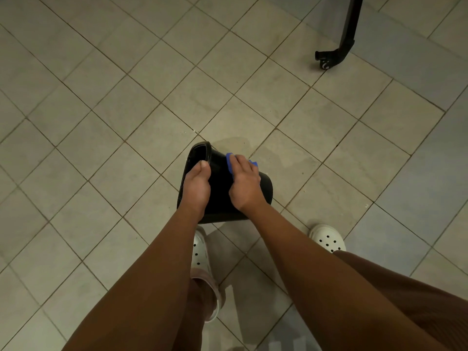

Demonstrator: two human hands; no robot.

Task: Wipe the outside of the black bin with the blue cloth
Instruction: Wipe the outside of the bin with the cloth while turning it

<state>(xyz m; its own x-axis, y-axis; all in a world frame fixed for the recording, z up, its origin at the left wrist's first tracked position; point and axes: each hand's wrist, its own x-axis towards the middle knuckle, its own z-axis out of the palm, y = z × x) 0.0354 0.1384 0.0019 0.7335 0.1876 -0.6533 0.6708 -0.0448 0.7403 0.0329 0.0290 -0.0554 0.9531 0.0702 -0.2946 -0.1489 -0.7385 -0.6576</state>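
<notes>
hands are both on the black bin (220,196), which lies tipped over on the tiled floor (126,97) just ahead of the person's white clogs (328,239), its open mouth turned to the left and its base to the right. the left hand (196,184) grips the rim (195,153), thumb on the outside edge and fingers apparently hooked inside. the right hand (244,184) lies fairly flat on the upper wall, pressing the blue cloth (230,163) against it; only the cloth's edges show on either side of the fingers.

the bin looks like thin, glossy plastic, so it is probably light and a little flexible, and likely to slide or roll on the smooth tiles when pushed sideways. the rim is the stiffest part and the sensible place to hold it, as the left hand does, so the wall does not run away from the wiping pressure. the cloth is soft and small, and will bunch unless the palm stays spread over it. the side against the floor seems to be unreached, so the bin would need turning by the rim. a black metal leg (347,39) stands well apart at the top right.
</notes>
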